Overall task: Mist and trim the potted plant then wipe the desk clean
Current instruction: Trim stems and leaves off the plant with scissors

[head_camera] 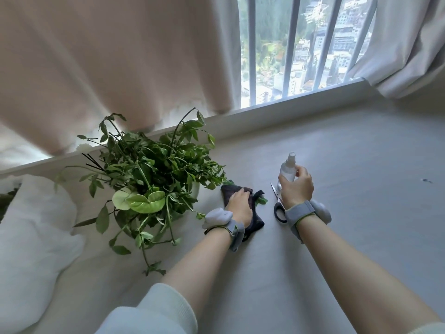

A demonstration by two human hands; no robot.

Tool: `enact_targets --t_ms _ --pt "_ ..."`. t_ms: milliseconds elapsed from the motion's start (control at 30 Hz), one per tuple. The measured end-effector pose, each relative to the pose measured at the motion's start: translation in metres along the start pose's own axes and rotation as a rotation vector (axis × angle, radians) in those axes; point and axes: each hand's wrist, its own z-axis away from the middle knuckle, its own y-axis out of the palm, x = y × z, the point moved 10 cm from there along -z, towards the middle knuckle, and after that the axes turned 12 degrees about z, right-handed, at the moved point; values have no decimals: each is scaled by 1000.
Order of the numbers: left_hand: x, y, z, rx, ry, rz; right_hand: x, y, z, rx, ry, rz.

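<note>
My bare forearms reach forward from a white sleeve (154, 307) over the pale desk (349, 237), a grey strap on each wrist. My left grip (238, 206) presses on a dark cloth (256, 222), fingers bent over its folds and pinning it to the desk. My right grip (297, 186) is wrapped round a small clear spray bottle (287, 168), which is upright with its nozzle on top. I cannot tell whether its base touches the desk.

Scissors (278, 212) lie between the two grips, just beside the right wrist, black handles toward me. The potted plant (154, 174) stands just left of the left grip, its outer leaves almost reaching the cloth. A few green cuttings (262, 201) lie at the cloth's right edge.

From this I judge that trimming is done and wiping is the step in hand. To do it well, I should spread the cloth flatter and gather the cuttings into it. My strokes should run away from the plant so no trailing stem snags. The bottle and scissors need to stay out of the cloth's path.
</note>
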Motion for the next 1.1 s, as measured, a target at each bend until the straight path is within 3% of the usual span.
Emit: enact_targets --t_ms 133,200,333,433,500,667,833,1100 --pt "-6 -3 14 -61 77 16 -23 -10 18 -53 202 76" --pt "-9 -6 23 -90 122 14 -30 -10 25 -14 213 151" --pt "-10 -14 39 -112 165 56 -28 4 37 133 49 441" --pt "-6 -23 51 -146 192 88 -23 12 47 157 -117 659" --pt "1 -31 57 -190 181 107 -24 13 52 158 -131 714" --pt "20 -45 71 -225 119 108 -29 11 62 174 -50 749" --pt "30 -58 89 -236 93 79 -29 15 80 296 56 715" --pt "53 -52 114 -94 -57 57 12 25 111 375 -27 489"
